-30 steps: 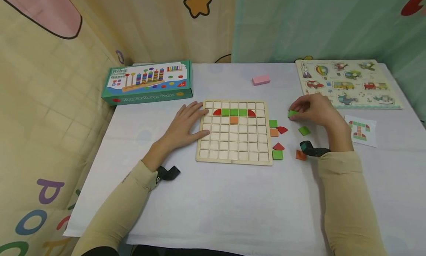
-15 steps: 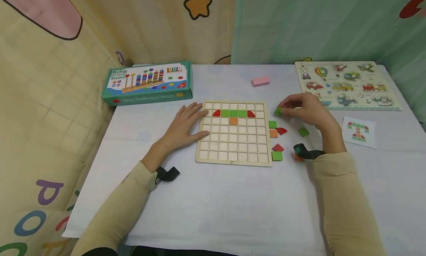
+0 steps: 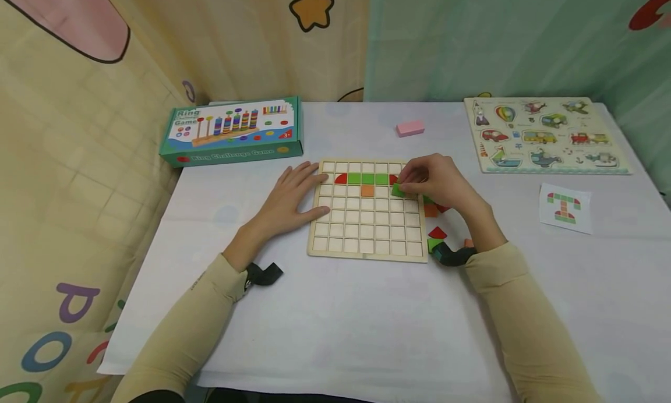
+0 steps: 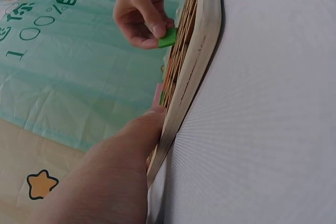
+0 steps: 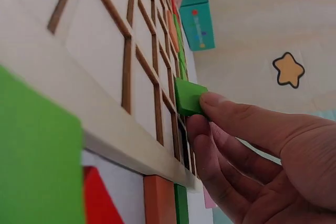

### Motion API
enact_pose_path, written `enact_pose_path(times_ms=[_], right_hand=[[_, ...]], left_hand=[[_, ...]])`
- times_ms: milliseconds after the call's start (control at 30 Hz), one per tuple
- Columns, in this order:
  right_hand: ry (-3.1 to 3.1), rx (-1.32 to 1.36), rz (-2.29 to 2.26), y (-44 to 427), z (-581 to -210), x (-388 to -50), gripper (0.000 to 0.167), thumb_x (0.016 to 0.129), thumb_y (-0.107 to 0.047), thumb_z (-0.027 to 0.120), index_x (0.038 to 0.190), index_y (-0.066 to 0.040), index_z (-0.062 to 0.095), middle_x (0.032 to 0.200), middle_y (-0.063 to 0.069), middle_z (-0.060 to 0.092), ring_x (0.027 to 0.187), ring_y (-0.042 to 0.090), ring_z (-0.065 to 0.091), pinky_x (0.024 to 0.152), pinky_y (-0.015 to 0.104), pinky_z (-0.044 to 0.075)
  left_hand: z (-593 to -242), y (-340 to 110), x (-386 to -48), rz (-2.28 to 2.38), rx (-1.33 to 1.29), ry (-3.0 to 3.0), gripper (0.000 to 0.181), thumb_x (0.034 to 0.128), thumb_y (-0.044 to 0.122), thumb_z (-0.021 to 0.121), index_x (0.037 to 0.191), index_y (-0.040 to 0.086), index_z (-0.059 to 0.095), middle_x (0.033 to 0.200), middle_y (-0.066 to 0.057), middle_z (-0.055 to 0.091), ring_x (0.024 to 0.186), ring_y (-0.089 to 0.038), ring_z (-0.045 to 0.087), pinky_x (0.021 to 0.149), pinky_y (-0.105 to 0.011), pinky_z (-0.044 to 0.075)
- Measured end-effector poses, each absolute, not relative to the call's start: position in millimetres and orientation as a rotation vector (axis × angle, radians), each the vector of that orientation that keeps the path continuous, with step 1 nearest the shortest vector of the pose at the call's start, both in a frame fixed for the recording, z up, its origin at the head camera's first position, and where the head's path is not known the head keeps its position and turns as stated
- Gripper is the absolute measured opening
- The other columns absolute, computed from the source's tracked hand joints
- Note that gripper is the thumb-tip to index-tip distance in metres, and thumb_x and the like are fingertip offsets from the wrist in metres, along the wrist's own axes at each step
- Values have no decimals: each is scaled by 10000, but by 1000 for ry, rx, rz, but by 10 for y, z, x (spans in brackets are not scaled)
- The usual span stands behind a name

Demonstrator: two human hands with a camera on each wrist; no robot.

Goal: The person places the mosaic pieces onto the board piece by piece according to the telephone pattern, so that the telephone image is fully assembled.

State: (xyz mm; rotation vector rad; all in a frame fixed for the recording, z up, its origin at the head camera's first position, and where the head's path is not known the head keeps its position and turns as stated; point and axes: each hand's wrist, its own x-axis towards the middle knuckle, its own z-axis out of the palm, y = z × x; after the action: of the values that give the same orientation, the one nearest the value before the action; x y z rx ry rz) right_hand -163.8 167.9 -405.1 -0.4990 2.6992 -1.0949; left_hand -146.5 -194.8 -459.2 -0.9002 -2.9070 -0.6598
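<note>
Between thumb and fingers my right hand pinches a green square tile, tilted over the right part of a wooden grid board. Fingers spread, my left hand rests on the board's left edge. One row of the board holds a red quarter-round tile, several green squares and another red tile, partly covered by the right hand. Below the middle green square lies an orange square tile.
Right of the board lie loose tiles, among them an orange square and a red piece. A pattern card lies farther right. Behind stand a pink block, a picture puzzle board and a green game box.
My right hand has carried the green square tile leftward, from beside the puzzle board to over the grid board. The left hand has stayed in place.
</note>
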Motion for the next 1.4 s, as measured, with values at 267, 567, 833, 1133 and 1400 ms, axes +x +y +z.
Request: enact_pose_path(times_ms=[267, 567, 833, 1133, 1400], right_hand=[[2770, -499, -1013, 1603, -4097, -1625, 79, 911, -109, 834, 961, -80, 780, 937, 90, 751, 886, 252, 672, 796, 364, 520], [2734, -480, -990, 1643, -4045, -1609, 76, 915, -123, 832, 967, -91, 787, 934, 72, 755, 903, 244, 668, 819, 377, 517], [2710, -404, -946, 1930, -3918, -1635, 127, 932, -197, 820, 1010, -103, 786, 974, 78, 750, 946, 255, 637, 807, 359, 504], [2586, -320, -857, 2175, -3906, -1676, 303, 874, -218, 882, 1080, -36, 754, 955, 103, 720, 894, 253, 614, 732, 304, 510], [2563, -339, -826, 2094, -3946, -1684, 275, 844, -180, 905, 1009, -28, 745, 862, 87, 669, 820, 240, 586, 695, 320, 499]], left_hand=[[-4573, -1932, -1448, -665, -895, -2911, 746, 958, 543, 705, 1570, 179, 482, 1717, -106, 325, 1636, -292, 170, 1340, -544, 54], [-4569, -1928, -1453, -667, -905, -2911, 743, 960, 542, 704, 1568, 176, 485, 1716, -108, 328, 1634, -298, 177, 1339, -550, 60], [-4565, -1921, -1468, -648, -907, -2918, 746, 963, 554, 695, 1574, 185, 477, 1722, -98, 319, 1638, -286, 165, 1342, -537, 49], [-4574, -1937, -1468, -652, -905, -2911, 750, 961, 553, 699, 1573, 179, 479, 1720, -100, 321, 1637, -293, 170, 1340, -544, 56], [-4587, -1947, -1458, -658, -893, -2910, 747, 964, 559, 694, 1577, 193, 475, 1723, -85, 319, 1638, -281, 168, 1344, -526, 44]])
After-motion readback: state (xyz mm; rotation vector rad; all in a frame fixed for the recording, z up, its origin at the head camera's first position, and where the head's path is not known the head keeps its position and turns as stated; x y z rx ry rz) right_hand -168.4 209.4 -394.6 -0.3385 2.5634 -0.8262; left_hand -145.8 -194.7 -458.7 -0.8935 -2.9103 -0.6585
